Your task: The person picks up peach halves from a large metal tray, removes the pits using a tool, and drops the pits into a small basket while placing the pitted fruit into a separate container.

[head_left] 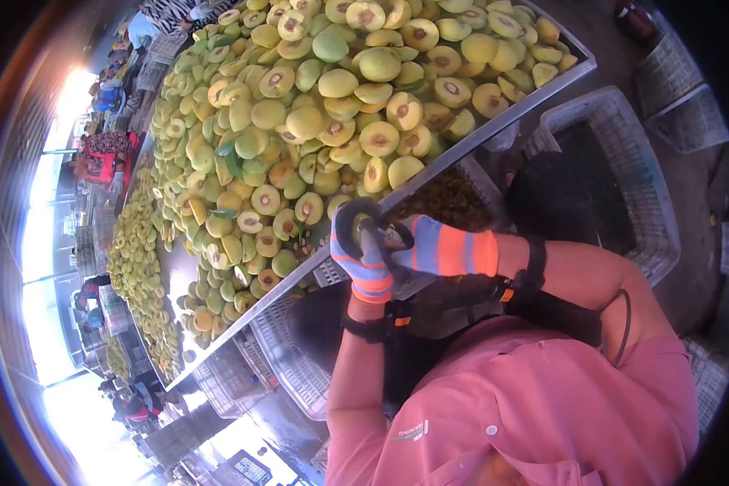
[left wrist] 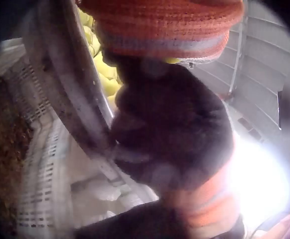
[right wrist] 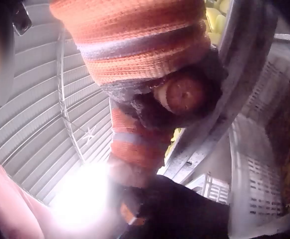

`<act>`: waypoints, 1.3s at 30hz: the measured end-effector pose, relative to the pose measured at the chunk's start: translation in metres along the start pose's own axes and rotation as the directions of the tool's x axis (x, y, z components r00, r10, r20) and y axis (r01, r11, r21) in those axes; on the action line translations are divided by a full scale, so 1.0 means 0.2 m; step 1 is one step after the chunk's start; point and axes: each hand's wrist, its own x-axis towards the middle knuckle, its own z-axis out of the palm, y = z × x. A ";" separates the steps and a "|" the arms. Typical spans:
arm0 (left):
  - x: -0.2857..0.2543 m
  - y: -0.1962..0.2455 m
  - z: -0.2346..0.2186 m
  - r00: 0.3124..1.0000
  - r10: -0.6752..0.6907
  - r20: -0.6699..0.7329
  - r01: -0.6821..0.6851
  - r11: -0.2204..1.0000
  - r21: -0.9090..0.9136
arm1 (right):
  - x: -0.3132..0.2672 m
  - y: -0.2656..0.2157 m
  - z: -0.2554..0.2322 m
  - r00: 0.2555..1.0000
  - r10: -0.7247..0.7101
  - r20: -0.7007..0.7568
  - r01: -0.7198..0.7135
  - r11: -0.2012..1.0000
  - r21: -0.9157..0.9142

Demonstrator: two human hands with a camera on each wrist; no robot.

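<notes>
Both hands wear orange-and-blue striped gloves with dark palms and meet at the table's near metal edge. My left hand (head_left: 366,255) curls around a greenish stone fruit (head_left: 363,223), mostly hidden by the dark fingers. In the left wrist view the dark glove (left wrist: 172,122) covers most of the grip. Close against it, my right hand (head_left: 445,247) grips a thing with a round brownish end (right wrist: 186,94), seen in the right wrist view; I cannot tell what it is. Just beyond the hands lie heaped yellow-green stone fruits (head_left: 304,121), many halved with brown centres.
A metal rim (head_left: 494,125) borders the fruit table. Below it stand a crate of brownish scraps (head_left: 441,202), a pale plastic crate (head_left: 656,202) at the right and another slatted crate (head_left: 292,356) nearer the left arm. Other people (head_left: 105,158) work along the far left.
</notes>
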 end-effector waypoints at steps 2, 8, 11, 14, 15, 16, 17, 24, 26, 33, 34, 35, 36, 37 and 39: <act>0.03 0.06 -0.04 0.986 -0.046 0.159 0.058 0.996 -0.072 | 0.01 0.04 -0.04 0.990 -0.085 0.109 0.081 0.996 0.042; 0.03 0.12 -0.13 0.875 -0.234 0.423 0.270 0.962 -0.026 | 0.04 0.12 -0.22 0.861 -0.108 0.497 0.051 0.991 0.126; -0.02 -0.02 -0.17 0.862 -0.203 0.465 0.383 0.862 -0.333 | -0.01 0.02 -0.21 0.828 -0.311 0.467 0.462 0.850 -0.254; -0.02 0.03 -0.12 0.933 -0.153 0.324 0.195 0.976 -0.101 | -0.01 -0.16 -0.18 0.929 0.137 0.345 -0.089 0.984 -0.153; -0.01 0.03 -0.10 0.951 -0.085 0.296 0.061 0.994 0.089 | -0.02 -0.18 -0.18 0.876 0.369 0.309 -0.378 0.925 -0.034; -0.01 0.04 -0.07 0.963 -0.114 0.242 0.103 0.993 0.058 | -0.01 -0.09 -0.15 0.939 0.224 0.260 -0.232 0.973 0.003; -0.02 0.04 -0.05 0.972 -0.143 0.187 0.142 0.990 0.023 | 0.02 0.07 -0.11 0.976 0.072 0.207 -0.080 0.996 0.032; -0.03 -0.07 -0.03 0.972 -0.035 0.231 -0.041 0.948 0.316 | 0.00 -0.05 -0.13 0.993 0.113 0.016 -0.081 0.794 -0.603; -0.02 -0.05 -0.04 0.957 -0.022 0.288 -0.089 0.926 0.368 | -0.02 -0.04 -0.13 0.999 0.045 0.008 -0.029 0.763 -0.646; -0.09 -0.10 0.01 0.937 -0.344 0.064 0.342 0.939 0.034 | -0.03 0.04 -0.04 0.999 0.040 -0.021 -0.045 0.923 -0.383; -0.10 -0.07 0.01 0.913 -0.407 0.035 0.409 0.908 -0.096 | -0.03 0.05 -0.04 0.994 0.112 -0.003 -0.108 0.953 -0.282; -0.10 -0.03 0.02 0.881 -0.473 0.014 0.464 0.857 -0.225 | -0.04 -0.02 -0.05 0.983 0.182 0.026 -0.175 0.968 -0.178; -0.10 0.00 0.03 0.878 -0.478 0.031 0.471 0.851 -0.231 | -0.06 -0.08 -0.06 0.967 0.247 0.062 -0.242 0.967 -0.075; -0.09 0.03 0.02 0.906 -0.420 0.057 0.423 0.886 -0.190 | -0.07 -0.13 -0.09 0.944 0.294 0.148 -0.295 0.955 -0.017; -0.06 0.10 -0.01 0.946 -0.302 0.119 0.316 0.942 -0.113 | -0.08 -0.20 -0.16 0.874 0.366 0.322 -0.410 0.908 0.082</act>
